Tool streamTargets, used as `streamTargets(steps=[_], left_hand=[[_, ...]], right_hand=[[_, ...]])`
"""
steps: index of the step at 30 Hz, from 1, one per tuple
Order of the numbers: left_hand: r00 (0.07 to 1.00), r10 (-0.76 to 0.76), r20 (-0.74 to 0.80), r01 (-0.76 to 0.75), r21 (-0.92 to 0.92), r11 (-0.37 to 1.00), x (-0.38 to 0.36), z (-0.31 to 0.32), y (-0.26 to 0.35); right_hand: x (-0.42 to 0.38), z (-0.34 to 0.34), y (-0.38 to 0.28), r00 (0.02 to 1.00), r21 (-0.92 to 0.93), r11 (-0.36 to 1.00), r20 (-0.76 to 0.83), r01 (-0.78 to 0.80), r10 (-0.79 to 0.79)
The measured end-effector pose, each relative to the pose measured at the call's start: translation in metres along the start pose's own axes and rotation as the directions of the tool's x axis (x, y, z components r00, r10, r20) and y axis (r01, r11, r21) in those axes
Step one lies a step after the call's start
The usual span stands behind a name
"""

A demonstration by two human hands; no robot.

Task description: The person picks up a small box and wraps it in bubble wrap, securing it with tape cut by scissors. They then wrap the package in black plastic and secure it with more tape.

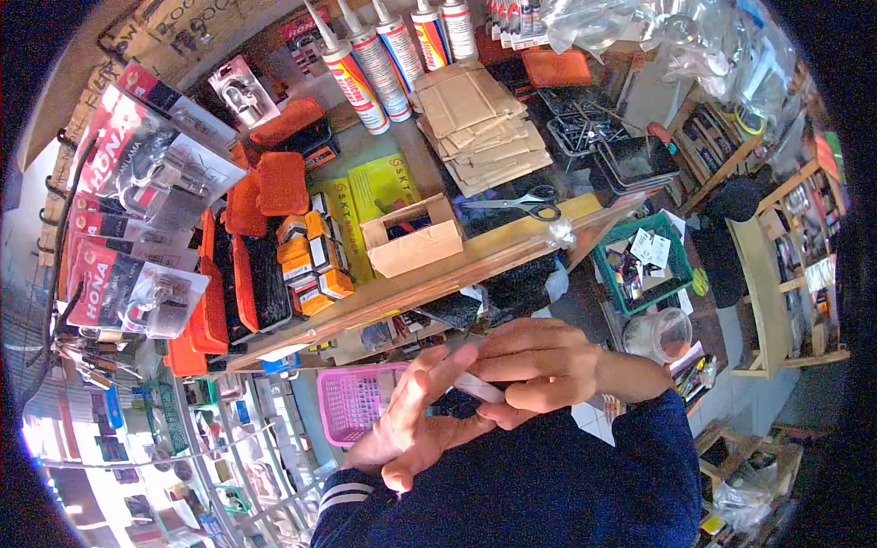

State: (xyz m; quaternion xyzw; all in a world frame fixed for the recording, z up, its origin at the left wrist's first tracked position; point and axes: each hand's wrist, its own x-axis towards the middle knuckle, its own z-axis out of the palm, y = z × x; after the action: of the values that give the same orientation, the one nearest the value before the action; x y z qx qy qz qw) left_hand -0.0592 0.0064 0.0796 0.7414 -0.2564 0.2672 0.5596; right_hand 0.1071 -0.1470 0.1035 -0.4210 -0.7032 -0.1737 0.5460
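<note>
A small flat white piece (480, 388) is pinched between the thumb and fingers of my right hand (544, 370), close in front of my chest. My left hand (425, 406) is right beside it, with its fingers stretched out and apart around the near end of the piece. Some of the left fingertips overlap the right hand in this view. The hands partly cover the white piece, and its exact kind does not show. Behind the hands is the front edge of a wooden shelf (429, 279).
An open cardboard box (413, 239), scissors (516, 203), flattened brown cardboard (480, 128) and sealant tubes (354, 87) occupy the shelf. Packaged padlocks (160, 297) hang at left. A pink basket (340, 402) and a green basket (630, 306) flank the hands.
</note>
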Motion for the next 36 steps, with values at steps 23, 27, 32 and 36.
streamTargets(steps=[23,27,32,36], left_hand=[[0.966,-0.022,-0.258,0.174,0.581,0.795,-0.01,0.015,-0.005],[0.993,-0.044,-0.11,0.095,0.525,0.846,0.0,0.009,0.004],[0.715,0.084,-0.694,-0.095,0.023,0.995,-0.04,0.041,-0.049],[0.78,0.232,-0.581,0.112,0.495,0.862,-0.074,0.038,-0.06]], right_hand=[[0.002,0.002,0.0,0.997,0.058,0.997,-0.052,-0.059,0.062],[0.002,0.002,0.0,0.997,0.039,0.997,-0.035,-0.062,0.063],[-0.002,0.003,0.003,0.998,0.053,0.999,-0.057,-0.006,0.009],[-0.005,0.003,0.003,0.997,0.043,0.999,-0.069,0.03,-0.027]])
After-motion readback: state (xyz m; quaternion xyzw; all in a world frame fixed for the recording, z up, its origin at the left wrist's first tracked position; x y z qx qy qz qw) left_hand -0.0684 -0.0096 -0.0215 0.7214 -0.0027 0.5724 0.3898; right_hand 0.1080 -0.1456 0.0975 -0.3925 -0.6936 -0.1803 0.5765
